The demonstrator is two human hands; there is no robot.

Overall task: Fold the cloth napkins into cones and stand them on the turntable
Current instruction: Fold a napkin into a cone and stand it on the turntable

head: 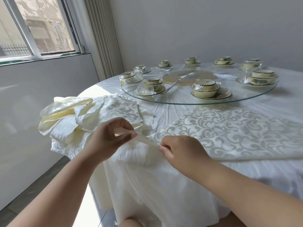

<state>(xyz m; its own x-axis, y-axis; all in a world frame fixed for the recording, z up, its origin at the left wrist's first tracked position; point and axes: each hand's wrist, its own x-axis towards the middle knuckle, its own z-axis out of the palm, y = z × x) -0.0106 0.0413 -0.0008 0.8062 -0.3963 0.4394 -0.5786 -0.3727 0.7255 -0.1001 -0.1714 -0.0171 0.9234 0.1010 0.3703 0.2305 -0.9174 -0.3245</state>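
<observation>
1. The left hand (113, 136) is raised just over the near edge of the round desk (180, 185). Its grip is clenched on the corner of a spread napkin (237, 131), thumb and fingertips pinching the cloth.
2. The right hand (182, 149) sits just right of and slightly below the left one. Its grip is likewise a pinch on the same napkin edge, with the knuckles turned up.
3. Between the two grips the napkin's corner is pulled into a narrow, taut strip. It slopes down from the left grip to the right grip.
4. The rest of this napkin lies flat on the desk, stretching away to the right of the right grip. It is cream with a grey scroll pattern.
5. Beyond and left of the left grip lies a loose pile of napkins (78, 115), crumpled and overlapping at the desk's left edge. Some show the scroll pattern, others a plain pale yellow side.
6. Farther beyond both grips is the glass turntable (205, 101), resting on the white tablecloth. No cone stands on it.
7. The turntable carries wrapped dish sets (207, 90) of stacked bowls and plates, spaced around its rim.
8. A window (37, 27) is far off to the left of the left grip.
</observation>
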